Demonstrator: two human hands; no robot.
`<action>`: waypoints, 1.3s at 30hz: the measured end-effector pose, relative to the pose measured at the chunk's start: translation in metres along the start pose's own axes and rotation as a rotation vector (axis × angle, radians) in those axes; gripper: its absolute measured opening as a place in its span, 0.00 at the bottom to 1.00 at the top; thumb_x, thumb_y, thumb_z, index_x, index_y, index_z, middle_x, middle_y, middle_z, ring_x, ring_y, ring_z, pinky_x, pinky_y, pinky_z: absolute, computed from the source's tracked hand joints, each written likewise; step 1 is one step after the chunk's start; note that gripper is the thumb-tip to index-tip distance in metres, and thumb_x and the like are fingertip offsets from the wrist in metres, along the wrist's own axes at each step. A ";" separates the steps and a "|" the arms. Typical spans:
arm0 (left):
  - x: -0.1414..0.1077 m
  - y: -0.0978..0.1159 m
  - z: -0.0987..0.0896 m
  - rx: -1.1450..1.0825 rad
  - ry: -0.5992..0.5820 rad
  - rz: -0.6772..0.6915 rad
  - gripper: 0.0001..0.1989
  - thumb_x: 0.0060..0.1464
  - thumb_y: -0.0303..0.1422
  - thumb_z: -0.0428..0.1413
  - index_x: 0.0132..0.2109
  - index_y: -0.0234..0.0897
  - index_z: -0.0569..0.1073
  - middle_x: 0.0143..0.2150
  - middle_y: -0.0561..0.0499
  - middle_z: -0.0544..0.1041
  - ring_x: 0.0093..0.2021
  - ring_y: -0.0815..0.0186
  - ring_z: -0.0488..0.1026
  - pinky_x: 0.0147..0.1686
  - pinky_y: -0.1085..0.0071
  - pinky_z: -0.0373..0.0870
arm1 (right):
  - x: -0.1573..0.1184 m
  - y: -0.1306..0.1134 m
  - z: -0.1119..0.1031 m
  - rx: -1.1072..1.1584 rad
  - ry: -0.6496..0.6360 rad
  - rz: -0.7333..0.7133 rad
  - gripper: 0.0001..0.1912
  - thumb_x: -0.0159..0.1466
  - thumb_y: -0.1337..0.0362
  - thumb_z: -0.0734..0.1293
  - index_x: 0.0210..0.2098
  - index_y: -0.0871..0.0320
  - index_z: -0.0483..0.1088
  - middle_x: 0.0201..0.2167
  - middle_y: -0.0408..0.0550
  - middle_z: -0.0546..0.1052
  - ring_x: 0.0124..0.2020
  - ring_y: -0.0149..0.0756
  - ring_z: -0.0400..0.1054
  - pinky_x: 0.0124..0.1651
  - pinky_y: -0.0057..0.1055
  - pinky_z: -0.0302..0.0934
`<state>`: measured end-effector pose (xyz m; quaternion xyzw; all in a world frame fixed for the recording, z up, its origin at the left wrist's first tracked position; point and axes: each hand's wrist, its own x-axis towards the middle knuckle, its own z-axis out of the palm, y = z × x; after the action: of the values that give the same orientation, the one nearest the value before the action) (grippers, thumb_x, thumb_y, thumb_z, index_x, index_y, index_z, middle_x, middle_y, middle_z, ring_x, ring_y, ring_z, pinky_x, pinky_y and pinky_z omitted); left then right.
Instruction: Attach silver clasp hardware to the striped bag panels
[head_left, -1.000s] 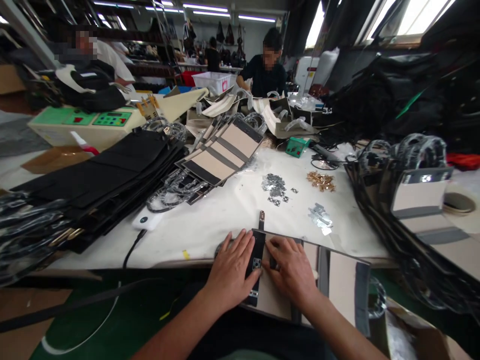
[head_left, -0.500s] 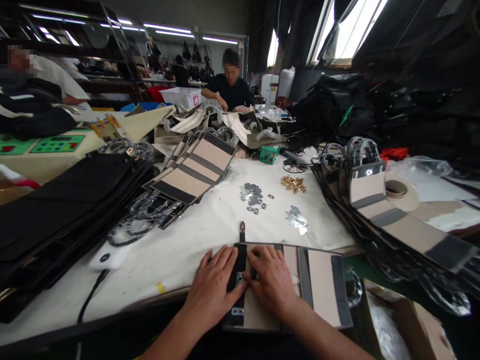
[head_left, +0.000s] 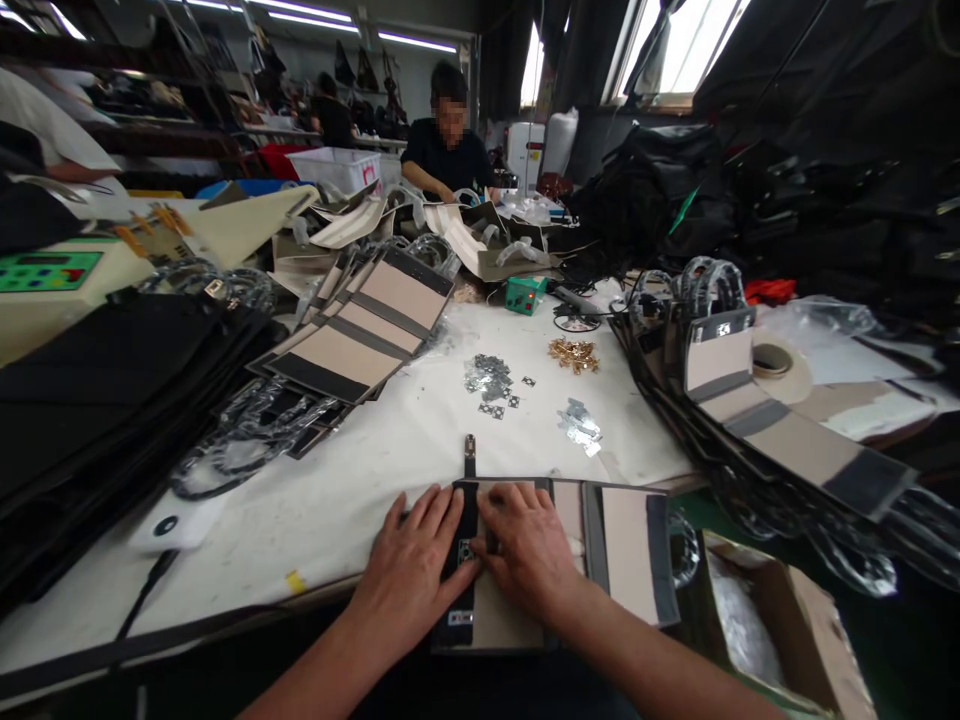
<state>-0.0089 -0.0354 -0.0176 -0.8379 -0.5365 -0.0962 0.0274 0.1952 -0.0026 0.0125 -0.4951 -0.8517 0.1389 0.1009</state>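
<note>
A beige and black bag panel (head_left: 630, 550) lies flat at the table's front edge, with a black strap (head_left: 470, 455) sticking out beyond its far side. On the panel's dark left strip, small metal plates show, one (head_left: 460, 618) near the front edge. My left hand (head_left: 412, 550) rests over the left edge of the panel, its fingers spread. Beside it, my right hand (head_left: 529, 545) presses on the panel with bent fingers, its thumb and fingertips close to a metal plate; whether it pinches anything is hidden.
Beyond the panel lie grey metal plates (head_left: 489, 378), gold fittings (head_left: 574, 355) and silver pieces (head_left: 579, 428). Stacked panels flank them at left (head_left: 360, 330) and right (head_left: 795, 440). A white device (head_left: 174, 522) sits left. An open box (head_left: 806, 620) stands lower right. A person (head_left: 450, 140) works opposite.
The view has shifted slightly, so most things appear further left. Both hands remain on the panel in nearly the same pose, with the right fingers moved slightly.
</note>
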 end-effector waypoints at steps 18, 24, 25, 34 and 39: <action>0.002 -0.013 -0.011 -0.180 0.015 -0.036 0.27 0.67 0.45 0.53 0.68 0.42 0.69 0.67 0.45 0.72 0.64 0.51 0.69 0.63 0.52 0.63 | 0.014 0.130 -0.083 -0.085 0.057 0.519 0.18 0.65 0.49 0.67 0.45 0.51 0.83 0.45 0.51 0.84 0.45 0.49 0.77 0.40 0.36 0.65; 0.003 -0.012 -0.012 -0.228 0.008 -0.055 0.28 0.65 0.44 0.57 0.67 0.39 0.69 0.67 0.44 0.72 0.64 0.50 0.68 0.64 0.50 0.61 | 0.014 0.170 -0.064 -0.132 0.035 0.654 0.22 0.62 0.44 0.67 0.44 0.52 0.83 0.43 0.54 0.84 0.45 0.53 0.77 0.37 0.36 0.61; 0.003 -0.011 -0.013 -0.241 0.006 -0.061 0.28 0.64 0.44 0.58 0.67 0.40 0.69 0.66 0.44 0.72 0.64 0.50 0.68 0.64 0.50 0.61 | 0.014 0.172 -0.060 -0.119 0.043 0.655 0.22 0.62 0.44 0.67 0.43 0.52 0.82 0.42 0.53 0.84 0.45 0.53 0.77 0.37 0.36 0.61; 0.004 -0.008 -0.017 -0.299 0.005 -0.122 0.20 0.70 0.37 0.51 0.65 0.43 0.71 0.66 0.46 0.73 0.64 0.54 0.68 0.62 0.52 0.62 | 0.011 0.193 -0.065 0.141 0.075 0.621 0.21 0.54 0.44 0.73 0.32 0.56 0.81 0.26 0.49 0.81 0.30 0.44 0.75 0.32 0.34 0.61; 0.006 -0.007 -0.017 -0.305 0.012 -0.109 0.19 0.69 0.36 0.52 0.64 0.43 0.72 0.67 0.48 0.72 0.63 0.55 0.69 0.61 0.52 0.61 | 0.015 0.176 -0.078 0.297 0.078 0.643 0.23 0.53 0.45 0.74 0.37 0.58 0.81 0.20 0.47 0.78 0.24 0.40 0.73 0.28 0.33 0.60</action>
<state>-0.0155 -0.0294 -0.0007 -0.8014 -0.5601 -0.1830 -0.1024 0.3553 0.1040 0.0268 -0.7227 -0.6183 0.2670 0.1554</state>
